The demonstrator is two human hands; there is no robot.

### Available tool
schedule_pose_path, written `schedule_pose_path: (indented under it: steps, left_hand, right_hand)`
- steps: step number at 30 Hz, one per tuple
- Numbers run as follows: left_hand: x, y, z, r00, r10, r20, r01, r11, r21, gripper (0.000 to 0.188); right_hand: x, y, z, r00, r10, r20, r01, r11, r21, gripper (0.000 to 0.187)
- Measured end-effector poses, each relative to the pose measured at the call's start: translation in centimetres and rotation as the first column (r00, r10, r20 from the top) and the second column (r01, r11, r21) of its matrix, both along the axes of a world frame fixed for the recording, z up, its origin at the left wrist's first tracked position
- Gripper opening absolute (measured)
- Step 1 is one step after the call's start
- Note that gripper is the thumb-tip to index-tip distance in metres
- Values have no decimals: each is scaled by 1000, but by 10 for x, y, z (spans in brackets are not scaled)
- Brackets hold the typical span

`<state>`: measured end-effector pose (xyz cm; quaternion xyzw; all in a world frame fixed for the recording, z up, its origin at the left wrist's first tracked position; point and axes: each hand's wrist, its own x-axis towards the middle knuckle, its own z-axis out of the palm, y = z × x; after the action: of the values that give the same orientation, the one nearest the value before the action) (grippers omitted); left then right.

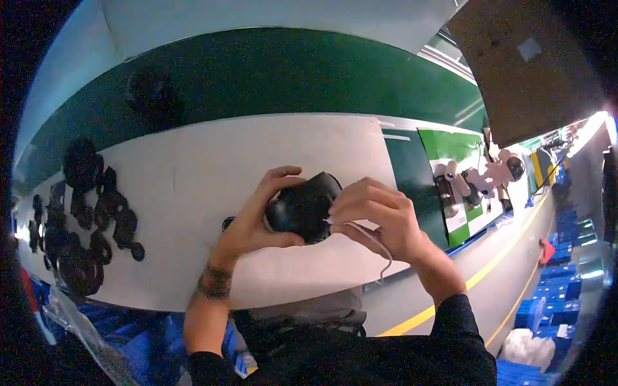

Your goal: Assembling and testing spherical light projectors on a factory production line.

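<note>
A glossy black rounded housing [297,209] is held above the white work surface [193,167], near the middle of the head view. My left hand [254,222] wraps around its left side, with the thumb along the near edge. At its right side my right hand [380,215] pinches the end of a thin white cable [388,257], whose tip meets the housing. The loose part of the cable curves down below my right hand. Whether the tip sits in an opening cannot be made out. A small dark ring [228,223] lies just left of my left wrist.
Many black round parts [80,257] are heaped at the left end of the table. On the right, white camera-like devices [454,174] lie on a green and white sheet [438,145]. A brown cardboard panel [521,71] hangs at upper right. Blue bins [557,289] line the floor.
</note>
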<state>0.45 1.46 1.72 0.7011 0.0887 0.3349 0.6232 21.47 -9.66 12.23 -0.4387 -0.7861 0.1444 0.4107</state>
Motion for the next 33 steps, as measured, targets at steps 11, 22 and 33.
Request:
schedule_pose_path:
  steps: [11,22,33]
  left_hand:
    - [-6,1,11,998,40,-40,-40,999,18,82]
    - [-9,-5,1,999,23,-29,-27,986,-163,84]
    - [-21,-18,8,963,166,-214,-251,844,-474,84]
  right_hand:
    - [-19,4,30,913,-53,404,94,992,-81,18]
    - [-5,5,-11,972,-97,214,126,984,-127,68]
    - [-21,-3,-41,909,-403,109,415,848,-328,102]
